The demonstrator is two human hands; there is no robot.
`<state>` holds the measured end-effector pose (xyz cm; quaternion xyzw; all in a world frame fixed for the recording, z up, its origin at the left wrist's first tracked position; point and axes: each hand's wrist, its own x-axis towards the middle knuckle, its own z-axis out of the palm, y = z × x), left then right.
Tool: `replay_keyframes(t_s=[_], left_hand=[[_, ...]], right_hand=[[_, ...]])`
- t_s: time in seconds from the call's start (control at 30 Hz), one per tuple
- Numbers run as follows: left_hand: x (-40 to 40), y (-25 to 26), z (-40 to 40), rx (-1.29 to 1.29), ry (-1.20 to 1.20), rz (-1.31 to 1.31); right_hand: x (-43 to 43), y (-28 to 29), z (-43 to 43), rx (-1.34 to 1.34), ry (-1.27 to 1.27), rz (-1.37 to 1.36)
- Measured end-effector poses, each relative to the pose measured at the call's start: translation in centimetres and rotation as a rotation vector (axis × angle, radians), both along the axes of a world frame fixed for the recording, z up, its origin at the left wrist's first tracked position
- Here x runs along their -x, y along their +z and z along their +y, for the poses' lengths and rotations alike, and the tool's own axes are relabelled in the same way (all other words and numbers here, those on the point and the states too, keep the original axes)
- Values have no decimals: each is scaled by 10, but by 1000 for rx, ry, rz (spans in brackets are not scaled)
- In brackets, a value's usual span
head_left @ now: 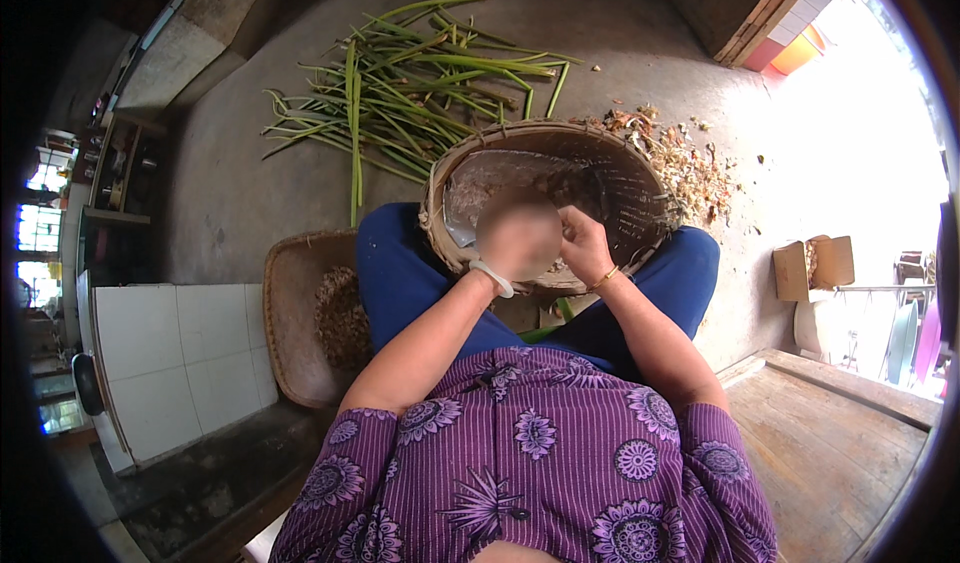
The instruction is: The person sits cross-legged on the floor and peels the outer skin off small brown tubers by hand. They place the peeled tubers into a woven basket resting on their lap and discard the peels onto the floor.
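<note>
A round woven basket (480, 139) rests between my knees, with pale and brown loose bits inside and a plastic-like sheet (459, 221) along its left wall. Over the near part of its opening is my left hand (517, 236), mostly hidden by a blurred patch; a pale bangle circles that wrist. My right hand (587, 244) is close beside it on the right, fingers bent and thumb side towards the left hand. Whether either hand holds something cannot be made out. By my left leg stands a shallow woven basket (289, 315) with brown, husk-like bits in it.
Long green stalks (420, 75) lie piled on the concrete floor beyond the basket. Dry peelings (694, 169) are scattered to its right. A white-tiled block (180, 360) stands at the left, a wooden surface (825, 443) at the lower right, and an open cardboard box (832, 263) at the right.
</note>
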<state>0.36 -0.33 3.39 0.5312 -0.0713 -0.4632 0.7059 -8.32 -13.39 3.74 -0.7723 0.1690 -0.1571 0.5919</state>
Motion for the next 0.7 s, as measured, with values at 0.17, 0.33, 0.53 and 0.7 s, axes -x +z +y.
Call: replay_keyframes(t_s=[0.17,0.33,0.53,0.7], left_hand=[[-5,14,-2,-41,-62,-224],[-12,-9,0,-61,-210,-899],[-6,-28,4,-201,-177,-372],[-11,-36,9,-260,-231,-288]], right_hand=[[1,1,-1,-167,51,123],[1,2,1,-267,102,166],[1,3,-4,-293,135,135],[3,2,7,-323,124,48]])
